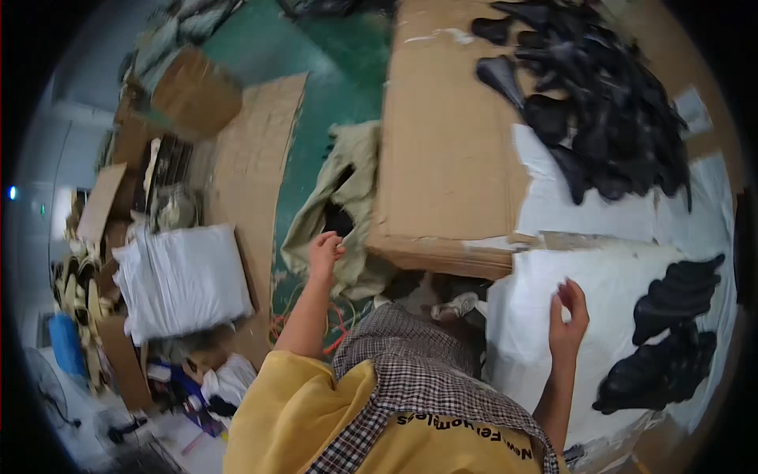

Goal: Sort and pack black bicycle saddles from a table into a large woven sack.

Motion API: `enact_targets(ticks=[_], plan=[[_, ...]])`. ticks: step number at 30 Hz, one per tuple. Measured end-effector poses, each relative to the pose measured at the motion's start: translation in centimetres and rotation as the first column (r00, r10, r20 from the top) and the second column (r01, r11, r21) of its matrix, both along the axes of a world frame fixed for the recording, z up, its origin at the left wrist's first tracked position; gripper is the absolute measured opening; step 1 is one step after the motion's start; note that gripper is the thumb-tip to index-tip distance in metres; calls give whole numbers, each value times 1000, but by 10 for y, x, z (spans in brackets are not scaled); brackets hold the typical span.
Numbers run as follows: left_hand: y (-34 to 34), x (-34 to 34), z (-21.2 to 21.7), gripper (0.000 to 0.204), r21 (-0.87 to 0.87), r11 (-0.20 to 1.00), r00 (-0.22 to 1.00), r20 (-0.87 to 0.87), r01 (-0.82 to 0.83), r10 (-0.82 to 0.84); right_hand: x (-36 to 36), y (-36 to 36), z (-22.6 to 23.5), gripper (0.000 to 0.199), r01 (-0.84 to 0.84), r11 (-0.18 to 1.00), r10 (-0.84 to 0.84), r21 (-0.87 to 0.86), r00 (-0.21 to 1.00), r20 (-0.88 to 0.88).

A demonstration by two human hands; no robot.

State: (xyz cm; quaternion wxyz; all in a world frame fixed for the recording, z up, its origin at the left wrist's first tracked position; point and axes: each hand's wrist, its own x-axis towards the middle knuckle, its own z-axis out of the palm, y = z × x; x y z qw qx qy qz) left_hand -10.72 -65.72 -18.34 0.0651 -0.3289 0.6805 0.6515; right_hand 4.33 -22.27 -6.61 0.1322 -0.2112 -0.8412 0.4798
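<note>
My left hand (324, 254) hovers near an olive-green sack (357, 170). Its fingers are loosely bent and apart, with nothing seen in them. Through the sack's openings show black things (338, 219), their kind unclear. Over the white-covered part of the table (537, 316), my right hand (570, 312) is raised, thumb and fingers apart, holding nothing. To its right lie two stacks of smooth black curved pieces, one farther (677, 296) and one nearer (659, 370). A large loose heap of similar black pieces (608, 110), narrow in the middle with flared ends, covers the far right of the table.
Brown cardboard (446, 142) covers the table's left part, its front edge close to me. On the left, a white bundle (185, 280) lies by a cardboard sheet (257, 150) on the green floor (260, 43). Coloured cords (335, 324) trail near the sack. Another person (225, 375) is at lower left.
</note>
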Motion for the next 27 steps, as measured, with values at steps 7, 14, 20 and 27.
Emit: enact_targets(ticks=[7, 14, 20, 27], plan=[[-177, 92, -53, 27, 48, 926, 925, 96, -373, 368, -136, -244, -21, 35, -760, 643, 765, -92, 642, 41], [-202, 48, -114, 27, 156, 864, 878, 81, -479, 472, -240, -455, -174, 31, -982, 126, 962, 140, 156, 226], [-156, 4, -239, 21, 118, 944, 950, -21, -308, 312, -329, -441, -288, 26, -881, -456, 164, -127, -224, 961], [-25, 6, -308, 44, 205, 824, 805, 188, 528, -563, -430, -360, -354, 30, -962, -226, -90, -154, -137, 986]])
